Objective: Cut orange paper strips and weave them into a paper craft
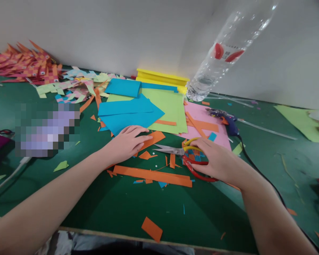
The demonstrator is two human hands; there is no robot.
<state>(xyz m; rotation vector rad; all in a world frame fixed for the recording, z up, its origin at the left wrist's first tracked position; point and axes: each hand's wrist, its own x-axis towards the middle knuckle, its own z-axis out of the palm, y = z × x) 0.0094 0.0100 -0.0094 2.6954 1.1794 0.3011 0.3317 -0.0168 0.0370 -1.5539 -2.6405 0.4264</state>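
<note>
My left hand (129, 143) lies palm down with its fingers stretched out, the fingertips on an orange paper piece (156, 137). My right hand (215, 157) holds a pair of scissors (175, 151) by its yellow and red handles. The blades are a little apart and point left towards my left hand, with no paper between them. Just below the blades are small orange scraps (146, 155) and long orange paper strips (152, 175). Beyond my left hand, sheets of blue paper (130, 109) overlap light green paper (172, 113).
A tilted-looking clear bottle (210, 71) stands by the wall. A hot glue gun (227, 122) lies on the right, its black cord running past my right arm. Woven paper pieces (29, 65) are heaped at back left. A blurred purple object (49, 131) with a white cable lies left.
</note>
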